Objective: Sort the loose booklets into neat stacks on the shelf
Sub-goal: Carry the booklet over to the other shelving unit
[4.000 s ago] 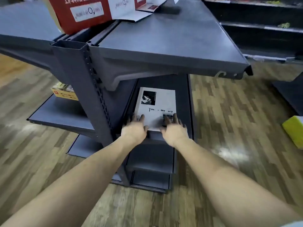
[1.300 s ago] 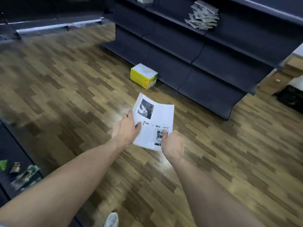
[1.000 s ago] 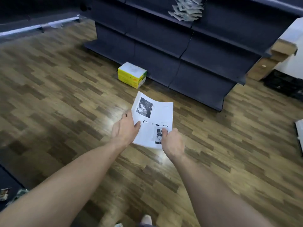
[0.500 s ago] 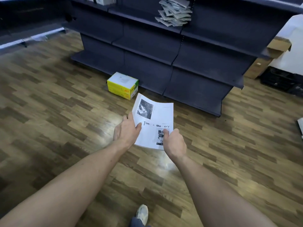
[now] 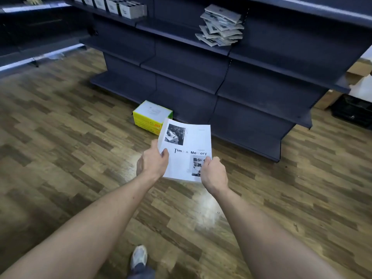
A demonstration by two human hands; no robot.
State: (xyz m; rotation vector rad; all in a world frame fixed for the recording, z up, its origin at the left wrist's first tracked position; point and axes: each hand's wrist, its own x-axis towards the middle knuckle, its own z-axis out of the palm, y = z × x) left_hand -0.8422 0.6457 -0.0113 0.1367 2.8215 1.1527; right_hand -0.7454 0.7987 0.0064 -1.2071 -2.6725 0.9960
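I held the white booklet [image 5: 186,152] out in front of me, my left hand [image 5: 153,163] pinching its left edge and my right hand [image 5: 213,174] its right corner. I was carrying it. The messy pile [image 5: 220,26] sat far ahead, up on the shelf [image 5: 181,38]. Next, I think, I had to walk close and lay it down straight.

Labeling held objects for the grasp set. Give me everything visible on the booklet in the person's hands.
The booklet is thin white paper, its cover printed "Time & Memory" with a black-and-white photo at upper left and a small photo strip at lower right. It is held above the wood floor, cover up, far edge tilted upward. The left hand pinches its left edge; the right hand holds the lower right corner.
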